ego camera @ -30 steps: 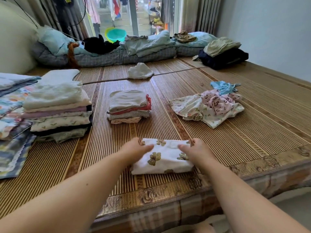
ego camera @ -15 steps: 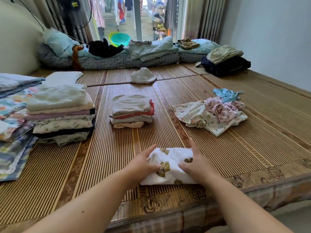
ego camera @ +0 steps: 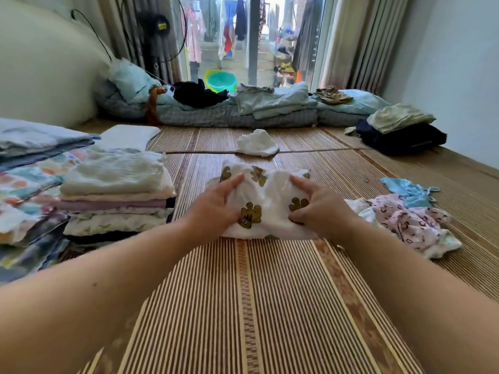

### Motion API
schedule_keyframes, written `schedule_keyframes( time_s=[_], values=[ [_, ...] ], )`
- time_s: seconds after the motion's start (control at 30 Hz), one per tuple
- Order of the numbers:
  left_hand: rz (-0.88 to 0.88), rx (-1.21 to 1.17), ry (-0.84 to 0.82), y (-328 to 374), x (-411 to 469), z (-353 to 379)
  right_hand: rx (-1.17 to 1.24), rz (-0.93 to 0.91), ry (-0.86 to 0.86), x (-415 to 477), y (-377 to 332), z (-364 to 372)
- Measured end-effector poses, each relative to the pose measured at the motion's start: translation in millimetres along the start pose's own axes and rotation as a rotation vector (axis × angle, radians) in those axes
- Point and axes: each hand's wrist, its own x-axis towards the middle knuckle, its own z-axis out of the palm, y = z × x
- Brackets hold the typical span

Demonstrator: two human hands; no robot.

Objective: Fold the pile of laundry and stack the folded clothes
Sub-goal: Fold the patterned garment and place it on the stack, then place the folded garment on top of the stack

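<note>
**Both hands on the folded bear-print piece, mid-mat**

Here we are at the middle of the striped brown woven mat (ego camera: pixel 251 306), and the folded white garment with olive bear prints (ego camera: pixel 270 209) sits between both hands. The left hand (ego camera: pixel 216 206) grips its left side, fingers laid over the top and the thumb tucked at the near edge. The right hand (ego camera: pixel 321 209) mirrors it on the right side: forefinger stretched across the top, the other fingers curled in against the cloth. It's a firm two-sided hold, though from this angle I cannot tell whether the bundle is resting on something or lifted clear.

Look left, just beside the left hand: a tall stack of folded clothes (ego camera: pixel 116 193) in white, cream, lilac and leaf print, neat and square. Further left lie colourful patterned blankets (ego camera: pixel 24 190).

Over on the right, near the right forearm, the unfolded pile waits: a pink leopard-print garment (ego camera: pixel 405 222) on top, with a light blue garment (ego camera: pixel 407 188) at its far edge.

Beyond the held piece lies a small crumpled white cloth (ego camera: pixel 256 143), apart from everything. Along the far end runs pale blue and grey checked bedding (ego camera: pixel 243 114), and at far right a dark navy heap topped with a pale green garment (ego camera: pixel 399 130).
</note>
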Motion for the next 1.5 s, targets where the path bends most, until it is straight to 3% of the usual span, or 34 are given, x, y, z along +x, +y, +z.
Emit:
schedule_keyframes(
  time_s=[0.23, 0.33, 0.43, 0.53, 0.67, 0.83, 0.97, 1.2, 1.3, 1.4, 1.5],
  values=[
    [-0.081, 0.182, 0.117, -45, 107, -29, 0.015, 0.015, -0.074, 129, -4, 44],
    [-0.229, 0.317, 0.061, -70, 134, -26, -0.005, 0.061, -0.158, 163, 11, 66],
    [-0.347, 0.627, -0.058, -85, 148, -15, -0.021, 0.145, -0.187, 179, 31, 79],
    [-0.409, 0.607, -0.004, -81, 147, -8, -0.050, 0.170, -0.188, 179, 44, 85],
    [-0.164, 0.676, 0.072, -57, 137, 11, -0.080, 0.111, 0.007, 155, 55, 71],
    [0.093, 0.737, -0.147, -9, 121, 82, -0.173, 0.079, 0.173, 86, 92, 19],
    [0.291, 0.832, -0.336, 35, 113, 167, -0.210, 0.193, 0.319, 31, 155, -28],
    [0.534, 0.896, -0.488, 76, 122, 302, -0.192, 0.438, 0.283, -11, 259, -69],
    [0.704, 1.191, -0.526, 85, 134, 338, -0.219, 0.417, 0.331, -10, 283, -63],
    [0.613, 1.368, -0.453, 93, 153, 342, -0.316, 0.384, 0.351, 6, 277, -58],
    [0.668, 1.442, -0.481, 102, 167, 336, -0.189, 0.344, 0.355, 4, 271, -70]
  ],
)
